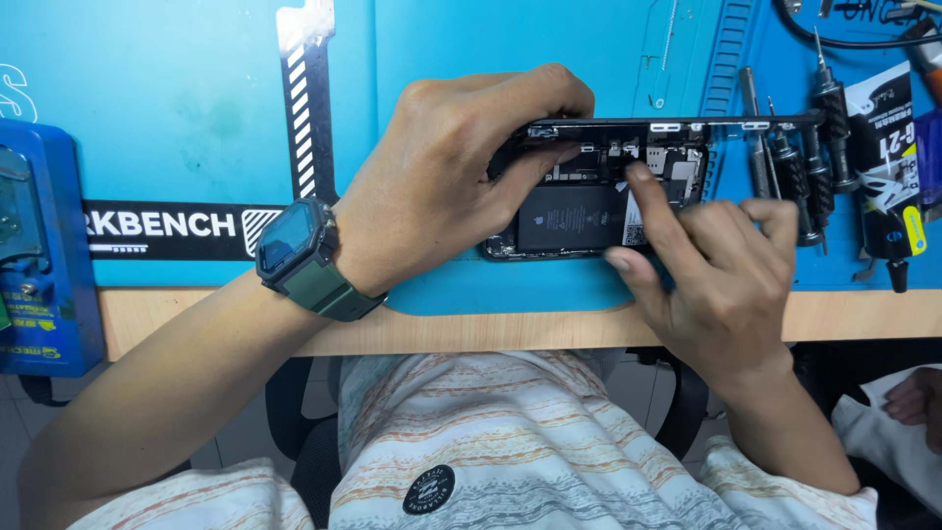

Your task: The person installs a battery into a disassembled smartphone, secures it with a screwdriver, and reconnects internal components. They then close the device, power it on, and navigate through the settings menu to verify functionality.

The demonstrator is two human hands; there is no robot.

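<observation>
Hands (589, 206) on opened phone (589, 211) (battery (569, 218) inside)

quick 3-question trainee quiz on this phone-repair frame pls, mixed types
1. True or false: the left hand rests on the left end of the opened phone.
2. Which touches the phone's inner parts? A) a right hand fingertip B) a screwdriver C) the wristwatch
3. Fill in: the screwdrivers lie on the blue mat to the ____ of the phone.

Key: 1 true; 2 A; 3 right
</observation>
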